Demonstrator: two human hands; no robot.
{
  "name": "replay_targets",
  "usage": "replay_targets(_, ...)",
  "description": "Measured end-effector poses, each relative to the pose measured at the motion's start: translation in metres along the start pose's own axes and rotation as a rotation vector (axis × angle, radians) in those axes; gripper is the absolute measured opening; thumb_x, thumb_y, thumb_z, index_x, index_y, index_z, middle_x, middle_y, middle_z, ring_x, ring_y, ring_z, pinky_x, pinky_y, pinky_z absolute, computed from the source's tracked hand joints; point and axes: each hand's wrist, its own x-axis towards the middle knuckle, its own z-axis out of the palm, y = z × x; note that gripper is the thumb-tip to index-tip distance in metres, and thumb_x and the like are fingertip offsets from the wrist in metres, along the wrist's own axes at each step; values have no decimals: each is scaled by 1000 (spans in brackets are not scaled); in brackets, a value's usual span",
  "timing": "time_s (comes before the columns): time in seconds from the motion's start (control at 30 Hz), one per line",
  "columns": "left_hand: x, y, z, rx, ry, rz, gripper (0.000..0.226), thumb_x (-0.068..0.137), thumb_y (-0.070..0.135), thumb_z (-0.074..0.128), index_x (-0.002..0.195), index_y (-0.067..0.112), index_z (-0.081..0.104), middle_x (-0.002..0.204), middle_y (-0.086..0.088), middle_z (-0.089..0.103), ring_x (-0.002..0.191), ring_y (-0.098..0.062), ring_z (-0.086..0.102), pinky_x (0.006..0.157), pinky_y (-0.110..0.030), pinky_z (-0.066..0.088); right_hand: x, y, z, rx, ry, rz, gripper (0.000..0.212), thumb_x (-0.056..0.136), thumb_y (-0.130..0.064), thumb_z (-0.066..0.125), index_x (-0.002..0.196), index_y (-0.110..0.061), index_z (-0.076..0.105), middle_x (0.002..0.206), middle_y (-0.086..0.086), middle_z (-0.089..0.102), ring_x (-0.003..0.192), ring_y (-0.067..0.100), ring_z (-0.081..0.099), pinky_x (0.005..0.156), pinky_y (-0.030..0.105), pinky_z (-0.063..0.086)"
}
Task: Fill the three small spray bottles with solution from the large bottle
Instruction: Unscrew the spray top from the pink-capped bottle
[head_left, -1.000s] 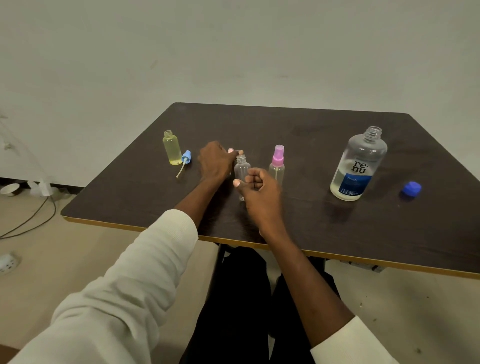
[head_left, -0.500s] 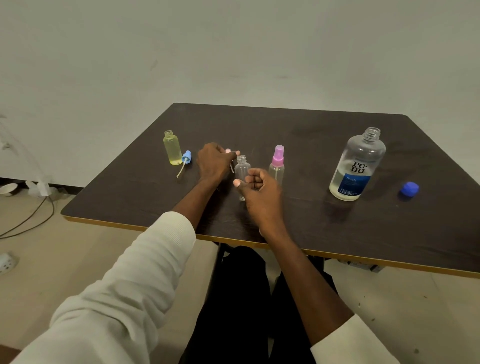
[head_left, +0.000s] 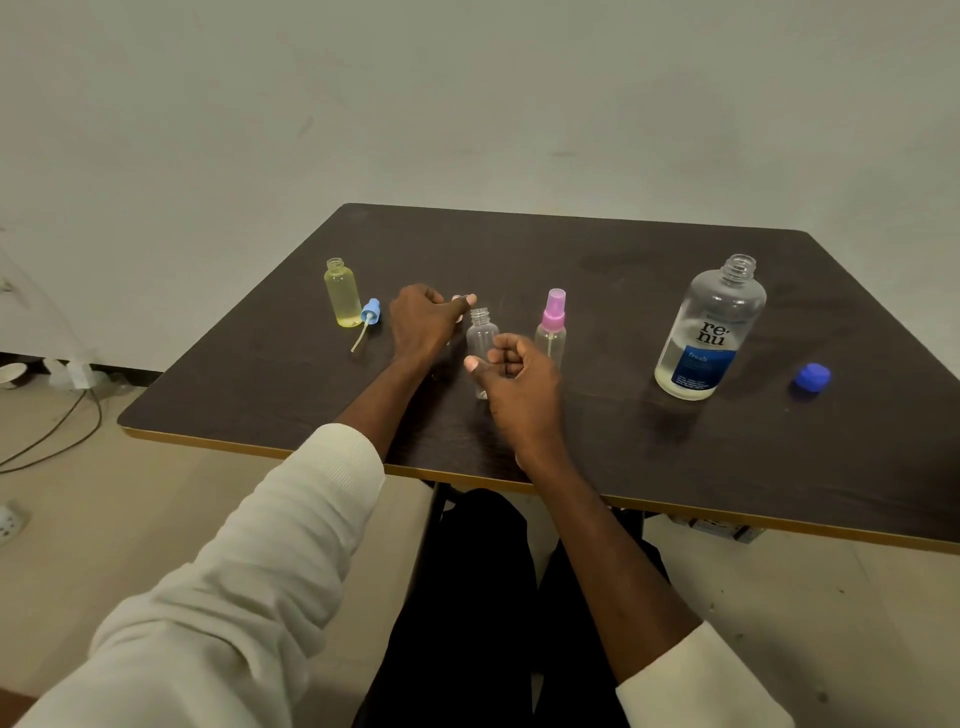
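On the dark table (head_left: 623, 441) my right hand (head_left: 514, 379) grips the lower part of a clear small bottle (head_left: 482, 335), which stands upright with its neck uncapped. Just left of that neck my left hand (head_left: 423, 322) pinches a pale spray head (head_left: 460, 301), mostly hidden by my fingers. A second small bottle with a pink spray head (head_left: 551, 327) stands right behind my right hand. At the far left a yellow small bottle (head_left: 343, 293) stands uncapped, and its blue spray head (head_left: 370, 312) lies beside it. The large bottle (head_left: 709, 332) stands uncapped at the right, about a quarter full.
The large bottle's blue cap (head_left: 812, 375) lies on the table right of it. The table's near edge (head_left: 727, 512) runs across in front of my lap. Cables and a power strip (head_left: 10, 519) lie on the floor at the left.
My left hand has drawn the pale spray head a little to the left, away from the clear bottle's neck. My right hand has kept its grip on the bottle.
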Motion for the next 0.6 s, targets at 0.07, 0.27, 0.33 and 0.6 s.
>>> replay_targets(0.07,0,-2,-2,-17,17,-12,48,81,44,81,70,-1,67,63,-7,62,58,-14,54,58,-32,44,0,0,0,3,1,-3,35,82,-21,76,114,-15,63,91,-8,63,84,7,60,81,27,57)
replay_targets(0.27,-11,0,-12,-114,117,-25,38,92,43,68,82,7,64,76,-4,65,70,-13,57,64,-28,45,-1,-1,-1,14,-11,-4,38,82,-22,76,117,-15,63,91,-9,63,86,7,61,84,30,57)
replay_targets(0.33,-21,5,-20,-179,164,-19,30,96,38,65,86,10,64,76,3,62,69,-8,56,61,-18,42,-2,-2,-1,17,-14,1,38,83,-22,76,117,-15,63,93,-7,64,89,8,62,85,32,57)
replay_targets(0.6,-87,28,-33,-452,265,182,22,101,28,61,80,20,58,68,13,55,62,1,50,61,-18,42,-12,-11,-20,182,24,-73,37,82,-20,77,116,-18,64,102,-3,69,96,9,66,85,25,55)
